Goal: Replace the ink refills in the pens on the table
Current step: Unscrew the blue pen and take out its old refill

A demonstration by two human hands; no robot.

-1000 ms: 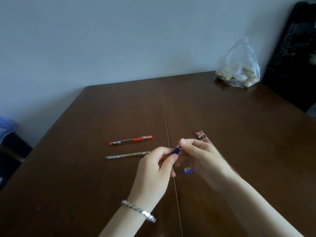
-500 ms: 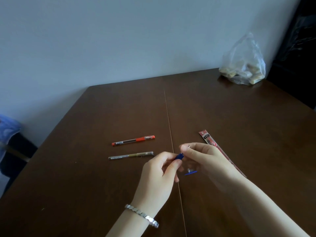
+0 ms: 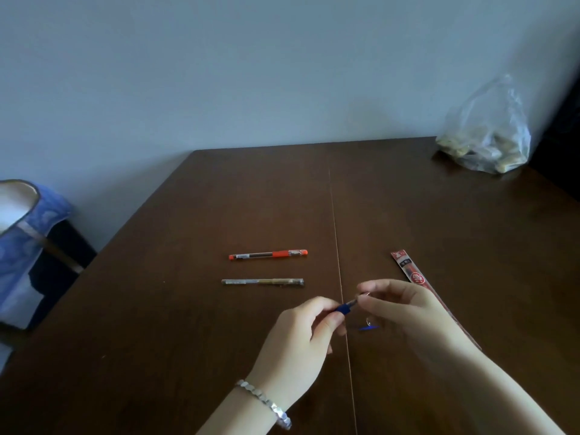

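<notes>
Both hands meet over the near-middle of the brown table. Left hand, w/ a silver bracelet on the wrist, pinches the blue pen at its grip end. Right hand pinches the thin metal tip end of the same pen w/ thumb & forefinger. A small blue piece lies on the table just below the right fingers. Orange pen & gold pen lie parallel, left of centre, apart. Red refill pack lies right, partly under the right hand. Plastic bag sits at far right corner.
</notes>
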